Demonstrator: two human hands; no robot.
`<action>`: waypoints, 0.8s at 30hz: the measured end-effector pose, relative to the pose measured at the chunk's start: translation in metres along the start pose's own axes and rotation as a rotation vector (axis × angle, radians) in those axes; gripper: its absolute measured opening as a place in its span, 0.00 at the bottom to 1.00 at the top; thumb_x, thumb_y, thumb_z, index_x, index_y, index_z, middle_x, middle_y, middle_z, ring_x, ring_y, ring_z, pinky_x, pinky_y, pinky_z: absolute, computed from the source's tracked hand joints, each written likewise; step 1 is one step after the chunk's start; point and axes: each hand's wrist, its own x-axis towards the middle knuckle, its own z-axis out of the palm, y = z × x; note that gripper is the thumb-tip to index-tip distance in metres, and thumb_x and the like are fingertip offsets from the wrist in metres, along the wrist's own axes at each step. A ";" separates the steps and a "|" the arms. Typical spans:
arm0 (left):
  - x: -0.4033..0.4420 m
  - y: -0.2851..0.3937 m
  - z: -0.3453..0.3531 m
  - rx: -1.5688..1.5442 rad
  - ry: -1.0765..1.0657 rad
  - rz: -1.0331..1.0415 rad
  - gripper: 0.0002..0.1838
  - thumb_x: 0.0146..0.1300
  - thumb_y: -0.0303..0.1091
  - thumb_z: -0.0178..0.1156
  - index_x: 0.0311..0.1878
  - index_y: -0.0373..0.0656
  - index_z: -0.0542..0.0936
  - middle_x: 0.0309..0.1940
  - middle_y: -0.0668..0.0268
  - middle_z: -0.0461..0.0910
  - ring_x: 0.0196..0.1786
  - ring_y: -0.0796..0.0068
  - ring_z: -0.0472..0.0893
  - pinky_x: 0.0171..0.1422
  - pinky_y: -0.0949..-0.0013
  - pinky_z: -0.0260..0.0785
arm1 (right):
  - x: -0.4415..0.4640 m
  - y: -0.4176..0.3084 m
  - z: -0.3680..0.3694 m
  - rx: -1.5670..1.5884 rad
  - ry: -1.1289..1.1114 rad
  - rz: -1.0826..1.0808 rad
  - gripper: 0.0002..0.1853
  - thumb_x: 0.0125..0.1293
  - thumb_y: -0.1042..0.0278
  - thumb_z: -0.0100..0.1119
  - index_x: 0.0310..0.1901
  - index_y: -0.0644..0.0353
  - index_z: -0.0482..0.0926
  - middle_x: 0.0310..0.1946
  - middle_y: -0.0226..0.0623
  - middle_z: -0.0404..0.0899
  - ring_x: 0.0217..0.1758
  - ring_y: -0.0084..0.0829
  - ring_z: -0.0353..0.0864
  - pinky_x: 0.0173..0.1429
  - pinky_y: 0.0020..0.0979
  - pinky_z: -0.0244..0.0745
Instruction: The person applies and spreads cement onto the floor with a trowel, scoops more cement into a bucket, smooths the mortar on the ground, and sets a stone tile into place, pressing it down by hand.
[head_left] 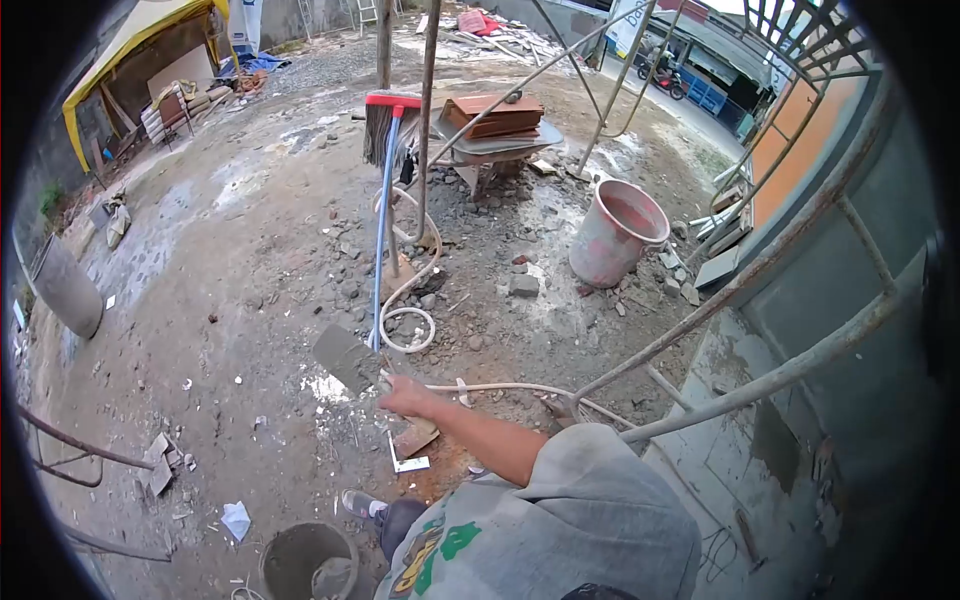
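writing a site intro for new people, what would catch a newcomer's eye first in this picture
Probably the red-topped mop with its blue handle, standing head up near the centre, with the reddish-brown stack on the wheelbarrow just right of it. Next, the outstretched hand below, gripping a trowel with a flat grey blade. The yellow canopy at upper left and the orange panel at right also stand out.

The ground (270, 345) is uneven, stained dirt with scattered stones. It carries a pink bucket (600, 248), a dark bucket (275, 570) near the lower edge, a pale looped hose (510, 386) and a crumpled white sheet (236, 521).
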 end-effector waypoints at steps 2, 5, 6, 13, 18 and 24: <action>0.060 0.048 0.048 -0.067 0.052 0.183 0.20 0.57 0.42 0.56 0.47 0.37 0.73 0.42 0.56 0.75 0.41 0.58 0.77 0.42 0.57 0.72 | 0.040 0.008 0.031 0.070 0.061 0.255 0.21 0.51 0.55 0.62 0.40 0.65 0.79 0.29 0.47 0.83 0.35 0.38 0.84 0.41 0.37 0.77; 0.158 0.110 0.096 -0.189 -0.150 0.288 0.13 0.55 0.39 0.59 0.36 0.40 0.76 0.32 0.60 0.77 0.33 0.63 0.80 0.36 0.57 0.76 | 0.083 0.025 0.066 -0.057 0.285 0.435 0.18 0.50 0.58 0.64 0.34 0.68 0.82 0.30 0.46 0.84 0.35 0.39 0.84 0.42 0.37 0.77; 0.103 0.163 0.140 -0.149 -0.012 0.305 0.12 0.55 0.39 0.59 0.35 0.39 0.74 0.30 0.61 0.76 0.32 0.64 0.79 0.35 0.59 0.75 | 0.107 0.069 0.085 -0.039 0.464 0.350 0.16 0.50 0.60 0.65 0.30 0.69 0.82 0.28 0.45 0.83 0.31 0.38 0.83 0.37 0.37 0.76; 0.209 0.342 0.244 -0.273 0.051 0.380 0.17 0.50 0.31 0.63 0.45 0.40 0.75 0.35 0.66 0.76 0.35 0.72 0.77 0.37 0.68 0.72 | 0.222 -0.034 0.098 0.385 0.407 0.477 0.05 0.55 0.71 0.59 0.31 0.62 0.74 0.21 0.38 0.74 0.18 0.32 0.74 0.22 0.33 0.69; 0.270 0.435 0.348 -0.382 0.038 0.402 0.16 0.49 0.31 0.63 0.42 0.40 0.74 0.33 0.67 0.75 0.33 0.74 0.76 0.35 0.67 0.71 | 0.405 -0.119 0.138 0.442 0.358 0.514 0.07 0.55 0.71 0.60 0.34 0.64 0.76 0.21 0.38 0.75 0.19 0.32 0.74 0.22 0.34 0.69; 0.305 0.518 0.409 -0.379 0.209 0.261 0.11 0.49 0.29 0.61 0.37 0.41 0.73 0.29 0.68 0.73 0.27 0.74 0.75 0.29 0.67 0.71 | 0.617 -0.289 0.165 0.129 0.040 0.327 0.10 0.55 0.68 0.62 0.34 0.64 0.74 0.20 0.36 0.74 0.18 0.31 0.74 0.20 0.33 0.67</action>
